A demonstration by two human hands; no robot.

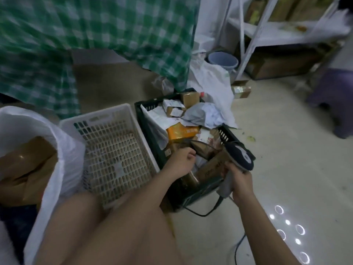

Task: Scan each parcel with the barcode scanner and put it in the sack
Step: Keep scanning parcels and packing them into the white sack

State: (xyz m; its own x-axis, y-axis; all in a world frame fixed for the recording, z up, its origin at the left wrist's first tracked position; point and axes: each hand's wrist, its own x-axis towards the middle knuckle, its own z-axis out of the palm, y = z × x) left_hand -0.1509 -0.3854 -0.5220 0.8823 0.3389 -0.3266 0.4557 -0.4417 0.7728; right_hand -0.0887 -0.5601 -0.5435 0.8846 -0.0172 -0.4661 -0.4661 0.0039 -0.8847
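Left hand (181, 159) pinches a parcel (202, 150) — scanner (238, 157) just beside.

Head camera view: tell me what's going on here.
A person sits by a dark crate piled with parcels. The left hand reaches into it and grips a brown parcel. The right hand holds the barcode scanner over the crate's near corner. A white sack at the left already holds brown parcels; the white basket between them looks nearly empty.
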